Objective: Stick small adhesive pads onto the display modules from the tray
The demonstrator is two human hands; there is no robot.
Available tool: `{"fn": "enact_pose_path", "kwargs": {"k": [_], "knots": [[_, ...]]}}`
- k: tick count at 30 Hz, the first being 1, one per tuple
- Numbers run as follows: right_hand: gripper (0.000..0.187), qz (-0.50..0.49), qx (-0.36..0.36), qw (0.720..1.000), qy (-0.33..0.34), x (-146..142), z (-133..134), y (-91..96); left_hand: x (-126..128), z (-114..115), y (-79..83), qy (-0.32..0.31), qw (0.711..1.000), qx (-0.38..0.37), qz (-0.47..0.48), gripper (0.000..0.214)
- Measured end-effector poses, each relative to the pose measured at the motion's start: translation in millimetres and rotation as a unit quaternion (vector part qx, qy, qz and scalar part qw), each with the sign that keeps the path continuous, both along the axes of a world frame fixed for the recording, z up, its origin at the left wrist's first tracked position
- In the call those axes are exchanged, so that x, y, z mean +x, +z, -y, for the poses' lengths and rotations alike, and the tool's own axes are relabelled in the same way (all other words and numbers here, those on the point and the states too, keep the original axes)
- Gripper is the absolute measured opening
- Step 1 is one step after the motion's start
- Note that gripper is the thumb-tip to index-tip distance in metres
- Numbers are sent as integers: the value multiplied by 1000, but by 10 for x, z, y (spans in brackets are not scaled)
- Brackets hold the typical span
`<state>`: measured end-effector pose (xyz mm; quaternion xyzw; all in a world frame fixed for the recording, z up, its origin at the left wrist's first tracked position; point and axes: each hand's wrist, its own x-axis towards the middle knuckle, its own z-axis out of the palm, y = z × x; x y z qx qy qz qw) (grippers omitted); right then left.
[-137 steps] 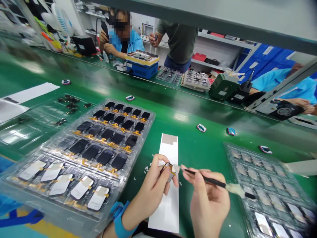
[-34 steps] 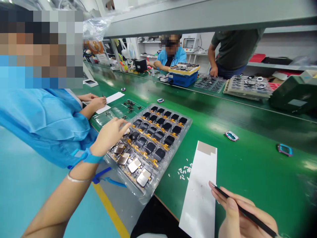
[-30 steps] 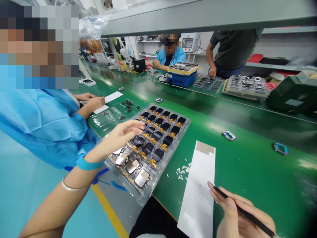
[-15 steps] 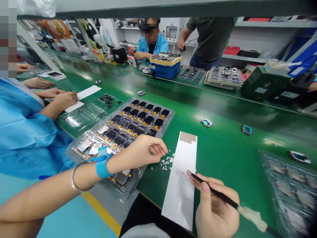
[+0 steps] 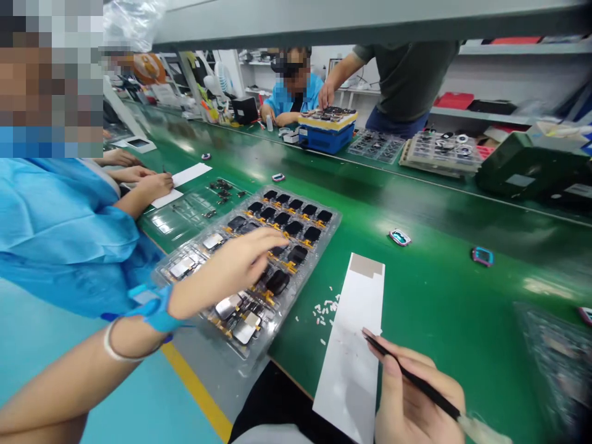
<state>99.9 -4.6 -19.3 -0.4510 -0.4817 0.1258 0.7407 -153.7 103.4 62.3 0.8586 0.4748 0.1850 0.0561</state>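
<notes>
On the left, the person's left hand [image 5: 226,262], fingers loosely open and blurred, sits above a clear plastic tray [image 5: 305,200] of display panels, black ones in rows at the far side and silver-backed ones near; whether the hand touches them cannot be told. Right of the tray, small white scraps [image 5: 326,311] lie on the green worktop [image 5: 439,290] beside one white paper strip [image 5: 346,394]. Further right, the right hand [image 5: 416,401] pinches narrowly around a slim black tool [image 5: 411,379], its tip just over the strip, with two small coloured frames [image 5: 400,237] lying farther off.
</notes>
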Motion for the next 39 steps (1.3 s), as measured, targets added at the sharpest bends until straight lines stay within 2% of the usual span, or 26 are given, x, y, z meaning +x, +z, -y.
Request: {"fn": "enact_pose_path", "kwargs": {"k": [3,5,8,11,16,19,22,24,26,27,30,33,36,39], "knots": [[17,0,-9,1000,17,7,-5,-5,-441,-103,22,135,984,-10,-112,35],[15,-1,-14,1000,18,11,-8,5,-652,-166,-15,184,971,-36,-146,30],[15,-4,-26,1000,7,8,-5,29,-796,-222,-103,200,965,-64,-158,26],[15,-12,-36,999,6,-1,3,49,-783,-228,-141,189,965,-76,-167,20],[13,-33,-41,998,14,24,10,50,-642,-174,9,196,964,-59,-171,41],[9,-55,-58,996,35,104,10,59,-491,-64,162,175,975,-47,-126,53],[5,-53,-93,990,90,221,5,119,-211,180,228,74,997,-29,5,41],[10,-20,-106,987,116,296,4,189,52,404,186,24,997,2,72,27],[15,43,-118,984,123,353,11,270,348,629,85,30,991,17,131,18],[15,83,-125,981,121,371,17,309,497,726,22,36,985,-6,171,15],[10,196,-130,966,106,384,35,396,899,908,-178,8,947,-125,296,9],[15,256,-100,957,90,363,28,417,1181,925,-346,-39,891,-230,389,3],[17,305,-76,947,67,352,-2,383,1321,861,-466,-75,844,-292,443,9],[19,347,-59,935,41,362,-34,325,1353,796,-554,-82,819,-325,466,14]]}}
